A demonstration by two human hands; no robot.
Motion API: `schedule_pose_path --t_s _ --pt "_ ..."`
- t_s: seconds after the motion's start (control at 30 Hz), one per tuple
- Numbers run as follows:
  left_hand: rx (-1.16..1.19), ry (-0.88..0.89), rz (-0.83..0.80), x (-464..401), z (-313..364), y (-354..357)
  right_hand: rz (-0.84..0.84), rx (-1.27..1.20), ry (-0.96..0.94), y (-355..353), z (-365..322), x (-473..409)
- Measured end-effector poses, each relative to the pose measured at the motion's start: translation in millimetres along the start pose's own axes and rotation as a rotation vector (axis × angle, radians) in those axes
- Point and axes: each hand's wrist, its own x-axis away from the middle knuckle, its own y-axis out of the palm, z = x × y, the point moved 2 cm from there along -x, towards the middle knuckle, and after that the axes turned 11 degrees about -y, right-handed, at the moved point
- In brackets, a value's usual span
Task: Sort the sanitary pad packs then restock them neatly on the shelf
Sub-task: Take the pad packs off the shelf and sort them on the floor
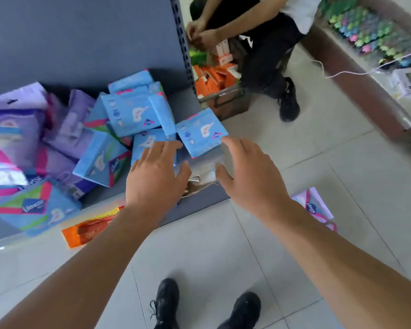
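Fingers of your left hand (156,172) and right hand (244,172) are spread wide, empty, fingertips just short of a blue pack (201,134) between them.

Both bare arms reach forward, left hand (156,172) and right hand (244,172) spread, fingers relaxed.

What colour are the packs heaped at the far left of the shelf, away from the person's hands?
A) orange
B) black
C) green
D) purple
D: the purple packs lie jumbled at the left of the shelf, beside the blue packs.
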Motion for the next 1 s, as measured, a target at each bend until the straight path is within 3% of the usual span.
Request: schedule_pose_path --t_s 0.3,0.4,0.53,0.67,0.83,1.0 --pt "0.067 -0.23 0.051 -17.2 -157.8 -17.8 -0.149 -0.213 -0.009 109.3 -113.9 -60.6" --pt "0.099 -0.246 0.1 -27.0 -188.5 -22.0 -0.174 -0.159 -0.047 136.2 -136.2 -80.0" --pt "0.081 -0.23 0.038 -48.9 -209.2 -14.7 -0.145 0.051 -0.029 163.3 -136.3 -94.6" --pt "0.139 -0.265 -0.029 -61.9 -219.0 -4.3 -0.174 0.104 0.181 184.0 -126.7 -99.0" --pt "0.268 -0.261 0.013 -57.0 -222.8 1.7 -0.149 -0.049 0.525 203.4 -130.2 -111.1" --pt "0.322 -0.241 0.011 -49.8 -221.9 4.8 -0.058 -0.023 0.563 207.0 -135.1 -111.5"
